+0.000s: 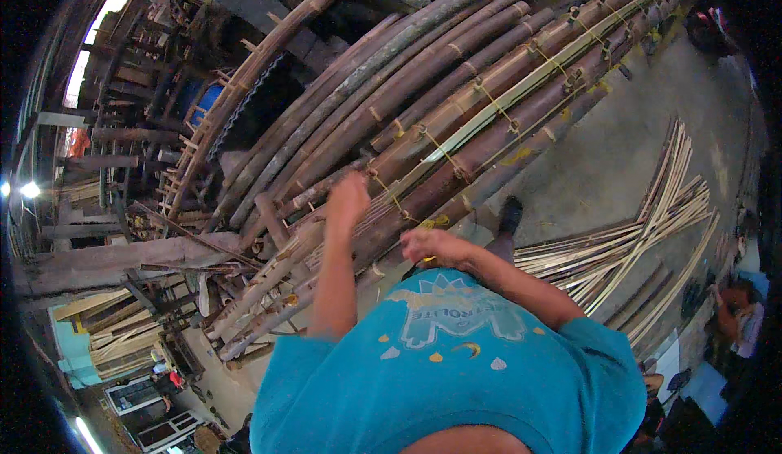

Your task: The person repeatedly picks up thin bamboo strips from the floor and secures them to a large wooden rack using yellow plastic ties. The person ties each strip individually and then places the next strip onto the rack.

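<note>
Between the left grip (348, 201) and right grip (429, 244), whose closure I cannot tell, lie long, brown, yellow-corded bamboo poles (425, 196).

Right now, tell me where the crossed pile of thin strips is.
In the head view, the crossed pile lies on the grey floor at the right, to the right of the right hand and dark shoe.

A lamp (30, 190) glows at far left — a blue object (208, 102) shows behind a bamboo ladder (244, 85).
</note>
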{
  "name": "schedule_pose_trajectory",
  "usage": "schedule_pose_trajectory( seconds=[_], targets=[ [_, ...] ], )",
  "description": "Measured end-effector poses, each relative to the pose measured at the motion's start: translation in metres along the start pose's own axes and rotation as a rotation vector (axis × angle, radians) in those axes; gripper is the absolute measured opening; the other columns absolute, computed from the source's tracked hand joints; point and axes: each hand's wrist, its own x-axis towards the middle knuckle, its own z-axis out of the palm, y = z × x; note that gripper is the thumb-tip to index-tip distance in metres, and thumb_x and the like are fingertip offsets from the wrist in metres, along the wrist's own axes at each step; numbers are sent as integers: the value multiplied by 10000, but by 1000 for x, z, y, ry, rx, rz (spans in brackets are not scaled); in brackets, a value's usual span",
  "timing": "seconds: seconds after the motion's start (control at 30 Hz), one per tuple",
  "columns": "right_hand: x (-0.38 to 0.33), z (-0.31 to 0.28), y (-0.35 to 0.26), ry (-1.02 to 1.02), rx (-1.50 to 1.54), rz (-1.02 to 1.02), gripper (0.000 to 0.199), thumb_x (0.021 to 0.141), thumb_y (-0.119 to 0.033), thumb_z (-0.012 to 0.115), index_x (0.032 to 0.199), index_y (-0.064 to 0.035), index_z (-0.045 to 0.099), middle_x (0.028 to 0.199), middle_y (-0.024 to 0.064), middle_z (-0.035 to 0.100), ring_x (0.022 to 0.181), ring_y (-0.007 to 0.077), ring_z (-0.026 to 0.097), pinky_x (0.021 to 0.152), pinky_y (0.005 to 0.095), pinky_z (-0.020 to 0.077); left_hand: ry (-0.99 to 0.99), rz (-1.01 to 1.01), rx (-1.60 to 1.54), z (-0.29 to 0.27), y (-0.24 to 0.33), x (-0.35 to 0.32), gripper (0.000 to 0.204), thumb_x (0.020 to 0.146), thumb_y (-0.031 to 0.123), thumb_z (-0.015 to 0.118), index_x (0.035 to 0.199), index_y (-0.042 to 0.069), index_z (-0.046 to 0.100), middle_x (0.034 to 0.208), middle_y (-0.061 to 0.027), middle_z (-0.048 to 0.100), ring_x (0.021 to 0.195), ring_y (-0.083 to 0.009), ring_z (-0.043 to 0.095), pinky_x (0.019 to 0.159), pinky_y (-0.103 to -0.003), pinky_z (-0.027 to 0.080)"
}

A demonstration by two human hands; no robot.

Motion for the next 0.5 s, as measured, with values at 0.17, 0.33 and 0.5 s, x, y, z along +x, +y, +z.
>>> schedule_pose_trajectory(
  seconds=[0.17,0.33,0.5],
  targets=[
    [54,56,-16,461,193,-748,165,918,-229,503,837,-96,560,785,16,542,710,122,501,634,299,421,-10,122,-299,55,-1,-46,265,875,231,558,1043,26,543,902,-226,639,886,-368,623,749,-463,473],
    [104,138,-101,188,-1156,-579,303,944,-309,441,832,-72,594,819,55,558,758,167,520,758,303,420,11,11,-542,56,1,-47,317,918,270,531,1130,34,548,860,-195,645,852,-319,647,734,-418,488],
    [155,75,-124,251,-1835,-228,402,951,-415,442,1002,-78,656,931,108,630,900,202,582,855,327,425,-26,-21,-653,62,-14,-36,325,964,278,469,1097,20,614,927,-174,687,777,-303,677,728,-378,513]
  ],
)
